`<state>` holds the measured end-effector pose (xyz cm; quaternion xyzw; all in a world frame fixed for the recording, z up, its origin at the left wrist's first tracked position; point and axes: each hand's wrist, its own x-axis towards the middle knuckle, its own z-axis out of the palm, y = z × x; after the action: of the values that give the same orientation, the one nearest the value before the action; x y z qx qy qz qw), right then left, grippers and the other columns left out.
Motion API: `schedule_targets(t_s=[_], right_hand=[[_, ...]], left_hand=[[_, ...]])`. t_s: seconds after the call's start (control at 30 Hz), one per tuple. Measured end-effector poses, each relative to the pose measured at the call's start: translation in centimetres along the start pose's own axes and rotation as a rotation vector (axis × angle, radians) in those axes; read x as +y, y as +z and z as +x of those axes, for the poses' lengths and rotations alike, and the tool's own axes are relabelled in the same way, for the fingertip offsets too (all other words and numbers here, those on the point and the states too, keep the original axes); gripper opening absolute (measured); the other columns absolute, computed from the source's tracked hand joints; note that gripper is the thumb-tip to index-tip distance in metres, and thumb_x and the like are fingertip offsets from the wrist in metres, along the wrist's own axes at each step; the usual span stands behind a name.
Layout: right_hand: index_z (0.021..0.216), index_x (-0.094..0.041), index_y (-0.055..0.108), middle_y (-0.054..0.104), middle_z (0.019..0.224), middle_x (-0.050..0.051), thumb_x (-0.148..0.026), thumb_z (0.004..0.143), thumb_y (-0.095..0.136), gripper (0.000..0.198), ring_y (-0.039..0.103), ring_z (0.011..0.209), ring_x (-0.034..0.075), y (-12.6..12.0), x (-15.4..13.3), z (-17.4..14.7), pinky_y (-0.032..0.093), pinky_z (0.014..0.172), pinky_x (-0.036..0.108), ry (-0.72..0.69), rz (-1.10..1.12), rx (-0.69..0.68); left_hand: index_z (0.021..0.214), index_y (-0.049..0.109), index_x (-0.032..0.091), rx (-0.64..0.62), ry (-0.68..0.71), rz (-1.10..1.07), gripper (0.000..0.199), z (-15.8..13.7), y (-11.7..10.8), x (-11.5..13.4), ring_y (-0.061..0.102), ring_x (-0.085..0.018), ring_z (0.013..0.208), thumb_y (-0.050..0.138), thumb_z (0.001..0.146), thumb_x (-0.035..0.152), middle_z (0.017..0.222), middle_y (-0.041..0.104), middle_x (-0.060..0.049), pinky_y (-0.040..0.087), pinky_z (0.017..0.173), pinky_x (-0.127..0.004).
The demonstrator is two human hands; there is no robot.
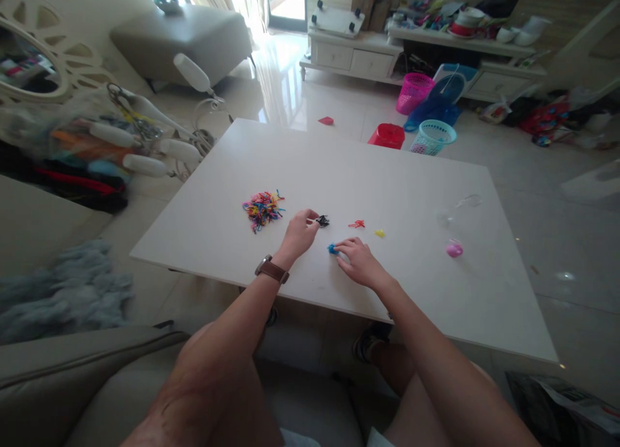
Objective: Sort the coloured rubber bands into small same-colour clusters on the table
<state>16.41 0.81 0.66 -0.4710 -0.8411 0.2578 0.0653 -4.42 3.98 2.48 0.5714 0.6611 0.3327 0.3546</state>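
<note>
On the white table (407,182), my left hand (299,232), with a brown-strapped watch (272,270) on its wrist, reaches to a small pile of black strand-like pieces (323,221). Its fingers are slightly bent, thumb apart, with the tips at the pile's left edge. My right hand (361,263) rests low over the table, fingers stretched out and touching a small blue bunch (332,248). Beyond it lie a little red pile (357,224) and a yellow one (380,233). A larger heap of mixed-colour short strands (263,210) lies to the left. Single pieces are too small to make out.
Toward the table's right side sit a pink round object (454,249) and a clear, see-through item (469,201). Behind the far edge stand a red bin (389,135), a light-blue basket (434,137) and a pink basket (415,92). A white lamp (180,151) stands by the left edge.
</note>
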Motion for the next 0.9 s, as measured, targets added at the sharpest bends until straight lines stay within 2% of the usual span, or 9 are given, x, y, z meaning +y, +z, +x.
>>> schedule_targets(t_s=[0.33, 0.53, 0.63, 0.77, 0.9], right_hand=[[0.119, -0.022, 0.072, 0.069, 0.128, 0.012, -0.024, 0.096, 0.056, 0.028, 0.05, 0.127, 0.03, 0.1, -0.3, 0.0, 0.043, 0.105, 0.051, 0.013, -0.014, -0.015], [0.107, -0.023, 0.074, 0.07, 0.126, 0.01, -0.024, 0.095, 0.057, 0.022, 0.052, 0.124, 0.029, -0.3, 0.2, 0.1, 0.044, 0.103, 0.049, 0.019, -0.005, 0.04], [0.107, -0.023, 0.074, 0.07, 0.125, 0.01, -0.024, 0.094, 0.057, 0.021, 0.052, 0.123, 0.029, -0.3, 0.3, 0.1, 0.044, 0.103, 0.049, 0.019, -0.004, 0.049], [0.106, -0.023, 0.074, 0.07, 0.126, 0.009, -0.025, 0.095, 0.057, 0.021, 0.052, 0.123, 0.029, -0.2, 0.4, 0.1, 0.044, 0.104, 0.049, 0.025, 0.007, 0.057], [0.105, -0.023, 0.074, 0.07, 0.125, 0.01, -0.024, 0.094, 0.058, 0.02, 0.052, 0.123, 0.029, -0.2, 0.4, 0.1, 0.044, 0.104, 0.05, 0.021, 0.008, 0.065]], left_hand=[[0.102, 0.066, 0.016, -0.039, 0.004, 0.039, 0.02, -0.5, -0.3, -0.2, 0.067, -0.019, 0.096, 0.053, 0.087, 0.017, 0.112, 0.072, -0.01, 0.052, 0.091, -0.033], [0.113, 0.065, 0.016, -0.108, -0.042, 0.147, 0.028, -0.5, -0.4, -1.1, 0.065, -0.022, 0.108, 0.052, 0.089, 0.022, 0.121, 0.068, -0.013, 0.049, 0.1, -0.035], [0.126, 0.06, 0.013, -0.105, -0.09, 0.328, 0.04, -0.8, -0.4, -1.8, 0.057, -0.028, 0.125, 0.053, 0.09, 0.028, 0.133, 0.061, -0.019, 0.044, 0.107, -0.038], [0.135, 0.052, 0.003, -0.118, -0.273, 0.599, 0.059, -1.6, -1.1, -2.0, 0.044, -0.041, 0.138, 0.055, 0.09, 0.041, 0.144, 0.049, -0.032, 0.04, 0.11, -0.047], [0.143, 0.044, -0.007, -0.175, -0.39, 0.729, 0.075, -2.0, -2.2, -2.3, 0.03, -0.047, 0.149, 0.054, 0.09, 0.045, 0.158, 0.028, -0.04, 0.036, 0.113, -0.051]])
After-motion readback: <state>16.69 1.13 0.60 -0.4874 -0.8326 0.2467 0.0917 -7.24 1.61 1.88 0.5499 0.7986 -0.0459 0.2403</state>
